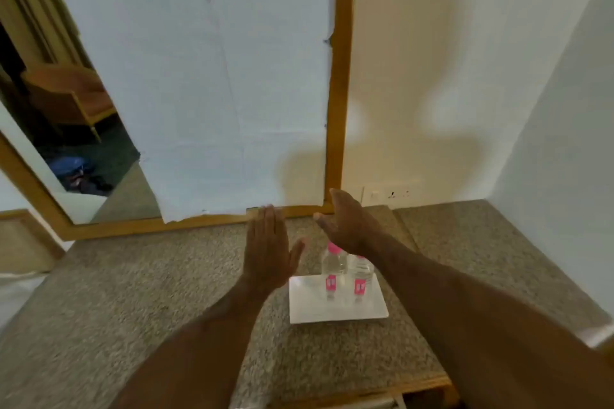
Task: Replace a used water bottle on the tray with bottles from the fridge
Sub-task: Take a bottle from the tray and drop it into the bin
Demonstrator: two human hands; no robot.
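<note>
two clear plastic water bottles with pink caps and pink labels stand upright, side by side and nearly touching, on a flat white rectangular tray [312, 312] that sits on a speckled grey-brown stone worktop [159, 282] — the left bottle [332, 267] and the right bottle [360, 272] both have their long axis vertical. both lie below and nearer the body than the fingers, so any reach has to come down and back toward them. the right hand [349, 226] hovers just above the caps, palm turned inward, fingers loosely spread and holding nothing; it is the nearer one. the left hand [267, 251] is raised flat beside the tray's left edge, fingers pressed together, thumb out, empty too. which bottle is the used one cannot be told; both look thin-walled, smooth and light. behind stands a wood-framed mirror [339, 109] mostly covered by white paper.
</note>
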